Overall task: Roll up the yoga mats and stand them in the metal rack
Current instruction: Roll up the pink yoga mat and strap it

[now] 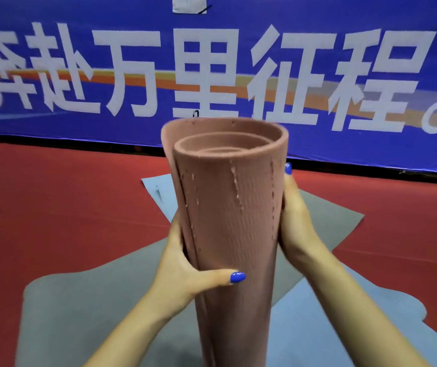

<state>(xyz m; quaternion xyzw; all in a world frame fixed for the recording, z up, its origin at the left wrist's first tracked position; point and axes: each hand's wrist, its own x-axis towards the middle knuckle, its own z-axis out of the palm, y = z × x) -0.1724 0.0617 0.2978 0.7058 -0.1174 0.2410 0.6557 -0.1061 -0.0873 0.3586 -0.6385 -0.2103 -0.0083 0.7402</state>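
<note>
While both hands, left (pixel 183 263) and right (pixel 295 218), clasp one rolled pink mat (pixel 228 221) upright at centre frame, fingers wrapped around it, grey (pixel 85 300) and blue (pixel 344 321) mats lie unrolled below, no rack visible.

Both forearms reach forward, converging. Left hand (pixel 185 263) grips rolled mat (pixel 233 221), thumb across front. Right hand (pixel 295 221) clasps opposite side, higher, fingers wrapped behind.
</note>
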